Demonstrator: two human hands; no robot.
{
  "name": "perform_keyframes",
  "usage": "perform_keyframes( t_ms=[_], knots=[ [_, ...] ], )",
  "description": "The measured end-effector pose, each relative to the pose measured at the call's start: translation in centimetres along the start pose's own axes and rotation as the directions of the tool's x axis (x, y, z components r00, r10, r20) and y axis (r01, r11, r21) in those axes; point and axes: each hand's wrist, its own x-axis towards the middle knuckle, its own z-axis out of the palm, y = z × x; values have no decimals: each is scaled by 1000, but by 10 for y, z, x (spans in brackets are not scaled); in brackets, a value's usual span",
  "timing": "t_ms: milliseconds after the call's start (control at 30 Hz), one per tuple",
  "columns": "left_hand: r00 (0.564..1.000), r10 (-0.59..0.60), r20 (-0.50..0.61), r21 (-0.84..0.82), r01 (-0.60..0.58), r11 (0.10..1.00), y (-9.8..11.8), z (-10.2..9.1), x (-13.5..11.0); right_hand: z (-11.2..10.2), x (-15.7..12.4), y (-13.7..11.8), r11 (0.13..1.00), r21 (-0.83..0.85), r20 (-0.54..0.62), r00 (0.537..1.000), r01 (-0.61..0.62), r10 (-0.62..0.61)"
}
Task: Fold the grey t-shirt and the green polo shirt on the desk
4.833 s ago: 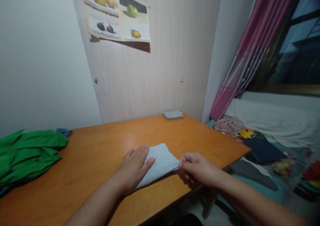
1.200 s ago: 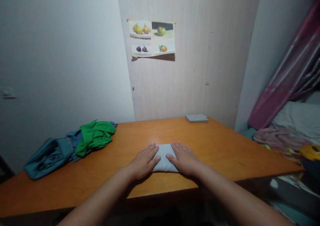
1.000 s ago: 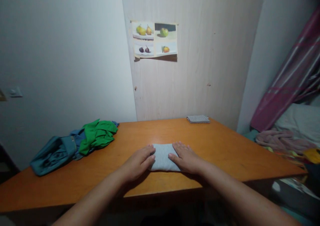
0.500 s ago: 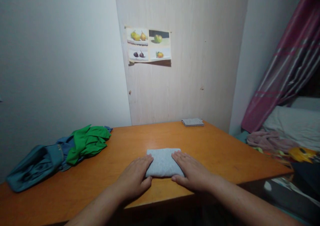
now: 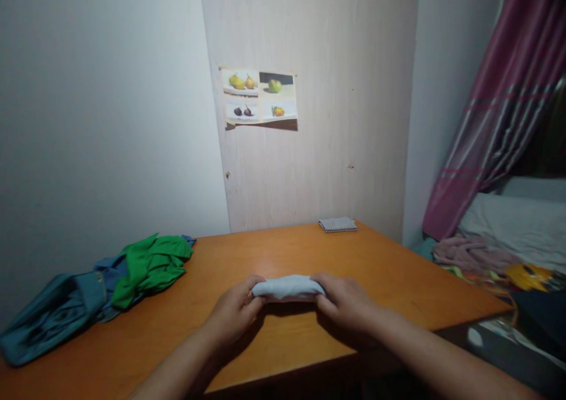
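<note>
A folded light grey cloth is held at both ends, just above the orange-brown table, with its shadow beneath it. My left hand pinches its left end between thumb and fingers. At the right end, my right hand grips it the same way. The cloth looks like a thick, narrow bundle seen from its near edge; what garment or cloth it is, I cannot tell.
On the table's left lie a crumpled green cloth and a blue-teal fabric bag or garment. A folded checked cloth sits at the table's back edge. Beyond the right edge are bedding and a purple curtain.
Both hands were lying flat on the sides of the cloth on the table. Now they grip its ends, and it is raised slightly off the surface. The view has shifted a little.
</note>
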Motion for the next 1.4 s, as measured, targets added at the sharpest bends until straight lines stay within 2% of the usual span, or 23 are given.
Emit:
perform_keyframes(
  t_ms=[100, 133, 233, 333, 400, 467, 533, 600, 733, 867, 967, 1033, 1100, 1200, 1300, 1400],
  knots=[
    [993, 114, -16, -116, -115, 987, 20, -5, 12, -19, 17, 1, 965, 249, -83, 991, -78, 101],
    [994, 105, -39, -184, -110, 977, 25, -6, 15, -23, 22, 2, 928, 363, -105, 986, -79, 126],
    [997, -34, -76, -409, 0, 913, 32, -1, 21, -24, 34, 6, 753, 649, -73, 976, -111, 207],
    [979, -188, -79, -491, 126, 862, 22, 13, 24, -3, 39, 13, 627, 744, 22, 946, -232, 323],
    [956, -275, -101, -473, 197, 859, 8, 24, 24, 19, 42, 19, 619, 732, 14, 914, -285, 405],
    [930, -341, -138, -428, 254, 868, -6, 33, 26, 41, 45, 27, 657, 677, -32, 879, -331, 475],
    [913, -372, -168, -384, 287, 877, -18, 38, 28, 57, 48, 36, 701, 611, -68, 858, -368, 509],
    [915, -367, -166, -364, 289, 885, -24, 38, 30, 64, 50, 43, 740, 556, -103, 852, -378, 513],
    [932, -333, -140, -379, 261, 888, -27, 30, 30, 54, 51, 49, 835, 381, -156, 863, -397, 481],
    [932, -360, -45, -485, 295, 823, -25, 23, 21, 32, 46, 33, 931, 188, -189, 919, -312, 346],
    [923, -385, 21, -524, 338, 782, -23, 21, 15, 25, 41, 15, 978, 114, -128, 973, -176, 191],
    [926, -376, 22, -525, 331, 784, -24, 21, 14, 29, 35, 8, 993, 71, -19, 995, -94, 96],
    [932, -362, 33, -536, 322, 780, -27, 20, 14, 37, 28, 6, 998, 45, 113, 992, -51, 46],
    [923, -379, 70, -543, 354, 762, -35, 17, 17, 48, 18, 11, 998, 30, 221, 974, -63, 54],
    [907, -412, 84, -539, 389, 747, -41, 10, 28, 49, 15, 15, 997, 18, 242, 968, -80, 74],
    [905, -419, 77, -548, 390, 740, -42, 1, 47, 41, 17, 12, 997, -8, 258, 963, -78, 77]
  ],
)
